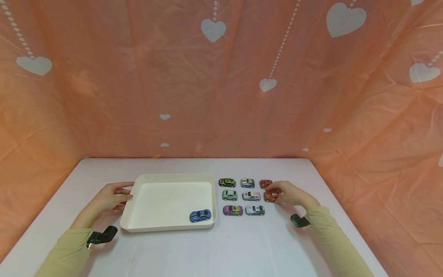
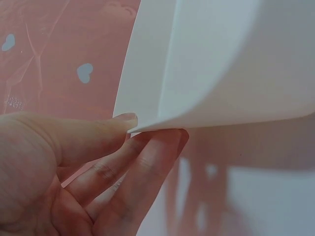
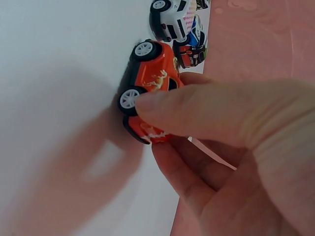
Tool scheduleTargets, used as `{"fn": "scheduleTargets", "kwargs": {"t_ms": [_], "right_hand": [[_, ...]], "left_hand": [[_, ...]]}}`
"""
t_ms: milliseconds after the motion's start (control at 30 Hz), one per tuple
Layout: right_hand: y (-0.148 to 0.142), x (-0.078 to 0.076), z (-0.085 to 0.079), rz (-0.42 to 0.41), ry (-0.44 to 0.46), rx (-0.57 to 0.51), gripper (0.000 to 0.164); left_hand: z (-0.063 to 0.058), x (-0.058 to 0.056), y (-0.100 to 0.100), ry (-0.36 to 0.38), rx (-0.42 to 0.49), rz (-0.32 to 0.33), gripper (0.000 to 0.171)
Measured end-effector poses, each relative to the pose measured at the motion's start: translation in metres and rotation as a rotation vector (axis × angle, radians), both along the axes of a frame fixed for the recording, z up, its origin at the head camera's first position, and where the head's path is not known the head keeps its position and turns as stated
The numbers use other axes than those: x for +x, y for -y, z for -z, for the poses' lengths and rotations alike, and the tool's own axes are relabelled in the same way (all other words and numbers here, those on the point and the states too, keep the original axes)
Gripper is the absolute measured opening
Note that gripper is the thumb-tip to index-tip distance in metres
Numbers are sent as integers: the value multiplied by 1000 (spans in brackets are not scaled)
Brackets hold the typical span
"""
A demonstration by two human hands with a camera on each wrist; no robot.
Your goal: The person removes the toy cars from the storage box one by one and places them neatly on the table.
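At the tray's left edge, my left hand (image 1: 106, 199) pinches the rim of a white rectangular tray (image 1: 159, 200), thumb above and fingers beneath, as the left wrist view shows. A blue toy car (image 1: 200, 216) lies in the tray's near right corner. My right hand (image 1: 294, 194) holds a red-orange toy car (image 3: 153, 73) with gold markings between thumb and fingers, at the right end of the middle row. Its wheels face the table side; whether it touches the table I cannot tell. Just behind it stands another red toy car (image 1: 265, 184), partly near my fingers.
Right of the tray, several toy cars stand in rows: a white one (image 1: 251, 196), a pale green one (image 1: 230, 195), a purple one (image 1: 233, 210), a silver one (image 1: 255, 210), a camouflage one (image 1: 227, 182) and a blue-white one (image 1: 247, 183). Orange cloth (image 1: 194, 127) surrounds the white table (image 1: 194, 254).
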State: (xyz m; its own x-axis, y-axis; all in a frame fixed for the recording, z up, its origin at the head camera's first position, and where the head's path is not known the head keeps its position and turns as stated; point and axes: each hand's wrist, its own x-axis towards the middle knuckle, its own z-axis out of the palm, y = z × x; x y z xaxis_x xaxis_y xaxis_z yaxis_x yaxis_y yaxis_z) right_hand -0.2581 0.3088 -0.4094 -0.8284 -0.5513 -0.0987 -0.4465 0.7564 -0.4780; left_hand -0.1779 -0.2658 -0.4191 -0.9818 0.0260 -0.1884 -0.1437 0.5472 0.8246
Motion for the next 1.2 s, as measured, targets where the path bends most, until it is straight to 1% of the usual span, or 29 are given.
{"fn": "scheduleTargets", "kwargs": {"t_ms": [200,333,567,667,733,800,900,1067,1200], "right_hand": [[0,-1,3,11,-24,20,43],[0,-1,4,26,-26,27,46],[0,1,5,70,3,19,40],[-1,1,3,64,-5,7,39],[-3,1,1,57,-12,-18,38],[-4,2,-1,23,-29,-50,37],[-2,4,-6,-3,-29,-127,36],[12,12,-17,-31,10,-265,39],[26,18,-25,-61,24,-344,41]], "left_hand": [[0,1,-1,-6,8,0,57],[-1,1,-1,4,10,-6,57],[-1,1,-1,2,3,-4,57],[-1,1,-1,4,3,-4,57],[-1,1,-1,6,1,-3,57],[-1,1,-1,4,1,-1,57],[-1,1,-1,3,-6,-1,57],[-1,2,0,8,-16,-3,58],[0,1,0,15,-14,-9,58]]}}
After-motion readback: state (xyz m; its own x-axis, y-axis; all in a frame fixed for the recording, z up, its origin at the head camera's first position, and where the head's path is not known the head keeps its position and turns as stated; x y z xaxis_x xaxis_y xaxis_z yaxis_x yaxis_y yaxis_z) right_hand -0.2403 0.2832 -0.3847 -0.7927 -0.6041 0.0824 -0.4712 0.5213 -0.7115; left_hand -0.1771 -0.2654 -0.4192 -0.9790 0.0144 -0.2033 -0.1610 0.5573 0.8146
